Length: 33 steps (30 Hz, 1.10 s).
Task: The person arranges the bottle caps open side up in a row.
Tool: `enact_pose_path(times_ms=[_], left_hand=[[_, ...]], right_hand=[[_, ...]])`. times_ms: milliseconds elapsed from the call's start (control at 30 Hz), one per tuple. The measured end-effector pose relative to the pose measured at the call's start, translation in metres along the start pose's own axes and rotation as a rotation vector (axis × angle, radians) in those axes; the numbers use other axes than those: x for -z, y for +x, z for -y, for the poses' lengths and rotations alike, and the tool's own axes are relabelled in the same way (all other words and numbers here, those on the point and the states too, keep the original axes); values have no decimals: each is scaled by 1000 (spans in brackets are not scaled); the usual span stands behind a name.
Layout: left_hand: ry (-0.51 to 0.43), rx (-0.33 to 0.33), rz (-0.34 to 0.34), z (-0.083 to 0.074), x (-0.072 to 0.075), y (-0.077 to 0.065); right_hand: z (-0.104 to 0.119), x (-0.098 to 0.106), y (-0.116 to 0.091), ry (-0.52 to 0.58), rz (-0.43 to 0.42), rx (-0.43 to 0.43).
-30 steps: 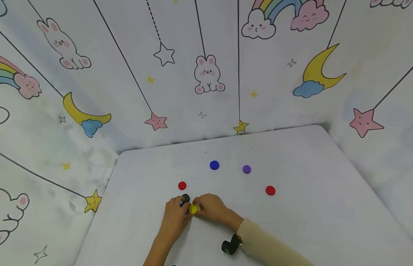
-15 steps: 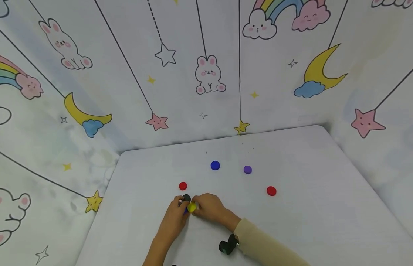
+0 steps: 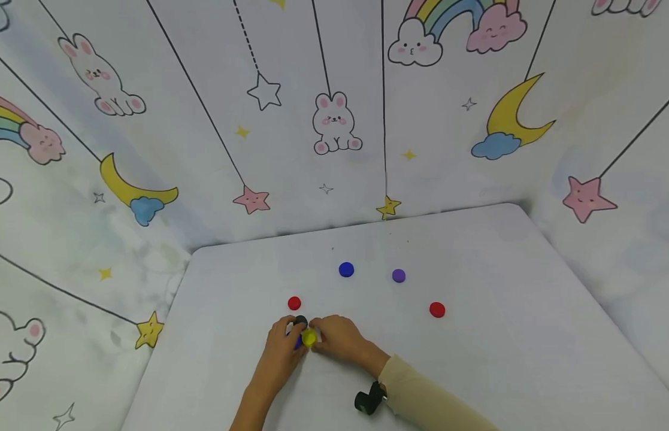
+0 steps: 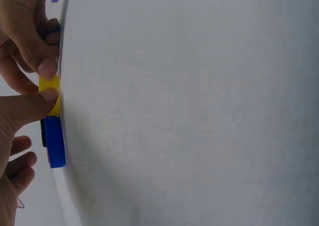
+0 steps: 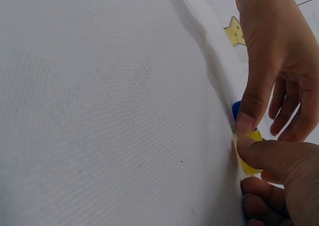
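A yellow disc (image 3: 309, 338) lies between the two hands at the near left of the table. The right hand (image 3: 339, 338) pinches its right side, with the thumb on the near edge in the right wrist view. From the left, the left hand (image 3: 280, 353) holds the same disc, its thumb (image 4: 42, 104) on the edge. Touching the yellow disc is a blue disc (image 4: 56, 142), partly covered by the left hand in the head view. A black disc (image 3: 300, 322) sits just beyond the left fingers. The left hand's other fingers are loosely bent.
A small red disc (image 3: 294, 303) lies beyond the hands. Farther back are a blue disc (image 3: 346, 269) and a purple disc (image 3: 399, 276), with another red disc (image 3: 437, 309) to the right. A black device (image 3: 369, 399) hangs at the right wrist above the white table (image 3: 501, 359).
The yellow disc and right hand have shifted slightly left, toward the blue and black discs. The left fingers have moved a little. The discs farther back stay put.
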State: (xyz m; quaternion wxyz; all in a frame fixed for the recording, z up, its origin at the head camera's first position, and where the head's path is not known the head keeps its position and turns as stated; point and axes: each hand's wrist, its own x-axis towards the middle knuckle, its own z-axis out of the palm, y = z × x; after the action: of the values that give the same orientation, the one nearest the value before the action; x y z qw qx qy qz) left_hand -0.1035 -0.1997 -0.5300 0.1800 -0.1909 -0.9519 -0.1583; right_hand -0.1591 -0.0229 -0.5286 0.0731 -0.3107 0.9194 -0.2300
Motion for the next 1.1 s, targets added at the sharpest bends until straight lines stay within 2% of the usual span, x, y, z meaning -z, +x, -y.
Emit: enact_pose_path(times_ms=[133,333,400,467,633,700,767,900,967,1100], left_hand=[[36,14,-64,-13,-1,6],[18,27,-84,-58,0,41],[-24,17,-63,-76,-5,55],[-66,20,-11,-94,-15,67],[-130,-1,100,-131,-46,92],[-131,-14,137,-141,-60,100],[-133,-15,194,-148,-73,107],[-90,-29,309,-155,-96,120],[-79,-51,319,-157,-104,125],[-140,-89,261,-163,-113,134]], right_hand=[[-8,17,-18,25,-23,-34],[-39,57,-52,78,-219,-110],[-51,69,-65,81,-270,-167],[-64,79,-78,78,-330,-212],[-109,89,-114,62,-489,-297],[-127,88,-126,59,-495,-352],[-141,88,-136,75,-460,-404],[-157,85,-142,115,-375,-411],[-160,84,-140,124,-360,-384],[-160,83,-136,131,-398,-349]])
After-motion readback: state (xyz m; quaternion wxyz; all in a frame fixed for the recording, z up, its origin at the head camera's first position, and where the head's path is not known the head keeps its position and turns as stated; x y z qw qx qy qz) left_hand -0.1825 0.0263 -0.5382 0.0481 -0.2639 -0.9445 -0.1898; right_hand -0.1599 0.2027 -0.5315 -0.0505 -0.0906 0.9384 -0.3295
